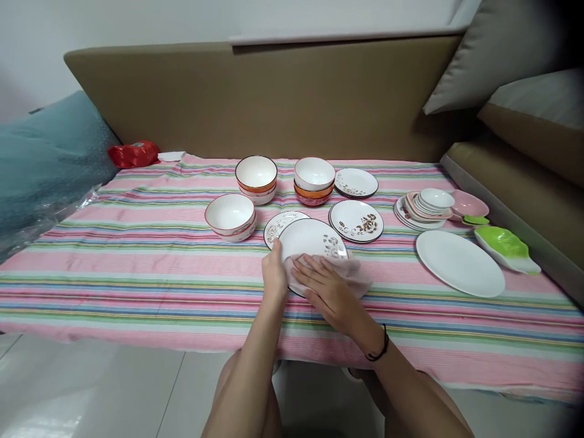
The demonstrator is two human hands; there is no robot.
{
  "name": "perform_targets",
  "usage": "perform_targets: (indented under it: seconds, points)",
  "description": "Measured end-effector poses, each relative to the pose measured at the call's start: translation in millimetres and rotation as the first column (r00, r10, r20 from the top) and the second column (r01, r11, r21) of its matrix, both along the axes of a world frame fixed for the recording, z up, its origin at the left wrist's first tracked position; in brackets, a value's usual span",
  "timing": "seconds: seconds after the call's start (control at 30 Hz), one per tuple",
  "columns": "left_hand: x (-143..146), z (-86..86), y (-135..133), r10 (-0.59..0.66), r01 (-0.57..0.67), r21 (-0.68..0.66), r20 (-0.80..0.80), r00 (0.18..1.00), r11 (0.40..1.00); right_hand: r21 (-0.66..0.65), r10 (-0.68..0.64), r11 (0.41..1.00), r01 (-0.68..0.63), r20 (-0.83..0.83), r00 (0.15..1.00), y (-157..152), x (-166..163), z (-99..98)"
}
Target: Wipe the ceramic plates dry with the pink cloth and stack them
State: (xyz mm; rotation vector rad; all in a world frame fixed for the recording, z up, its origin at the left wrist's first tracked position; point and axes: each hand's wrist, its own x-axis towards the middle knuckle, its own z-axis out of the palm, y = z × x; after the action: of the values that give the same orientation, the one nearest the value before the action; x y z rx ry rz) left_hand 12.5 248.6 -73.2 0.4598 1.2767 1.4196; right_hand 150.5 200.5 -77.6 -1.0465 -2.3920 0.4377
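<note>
A white plate [306,234] with a dark rim and a flower print is held tilted above the striped cloth cover. My left hand [274,274] grips its left edge, thumb up along the rim. Across the lower part of the plate lies a pale pink cloth [353,274]. My right hand [328,289] presses that cloth onto the plate, its fingers stretched over the fabric. Behind the held plate, another patterned plate [278,224] is partly hidden. To the right sits a short stack of brown-flowered plates [356,220].
Stacked bowls [230,213], [256,171] and more bowls [314,173] stand at the middle back. Further plates [356,181] lie behind. On the right are small dishes [435,199], an oval plate [460,263] and a green dish [504,243]. A red package [134,154] lies back left.
</note>
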Motion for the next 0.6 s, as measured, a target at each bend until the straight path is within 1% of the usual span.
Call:
perform_targets:
  seconds: [0.07, 0.13, 0.23, 0.33, 0.43, 0.5, 0.57, 0.6]
  points:
    - [6, -1.7, -3, -0.063, 0.063, -0.014, -0.013, 0.998, 0.998, -0.005, -0.07, 0.998, 0.07, 0.004, 0.998, 2, 5, -0.8]
    - [9, -2.9, -5, -0.091, 0.091, -0.012, -0.003, 0.996, 0.996, -0.009, -0.138, 0.99, 0.138, -0.007, 0.99, 4, 12, -2.4]
    - [8, -2.7, -5, -0.063, 0.063, 0.007, 0.029, 0.998, 0.998, -0.007, -0.193, 0.981, 0.192, -0.031, 0.981, 6, 20, -5.6]
    - [2, -0.8, -2, 0.009, -0.01, 0.005, 0.055, 0.998, 1.0, 0.027, -0.174, 0.984, 0.175, -0.046, 0.984, 4, 20, -6.5]
    - [-3, 1.2, 1, 0.047, -0.048, 0.009, 0.064, 0.997, 0.999, 0.067, -0.104, 0.992, 0.105, -0.015, 0.994, 1, 12, -3.3]
    - [-5, 2.1, 1, 0.019, -0.019, 0.013, 0.057, 0.998, 1.0, 0.088, -0.065, 0.994, 0.062, 0.031, 0.997, -1, 7, -0.6]
    - [-4, 2.8, 0, -0.063, 0.062, 0.02, 0.047, 0.997, 0.998, 0.113, -0.07, 0.992, 0.061, 0.079, 0.994, -1, 5, 0.7]
    - [-4, 3.2, -1, -0.118, 0.117, 0.025, 0.041, 0.992, 0.993, 0.126, -0.095, 0.989, 0.083, 0.098, 0.991, 0, 6, 0.5]
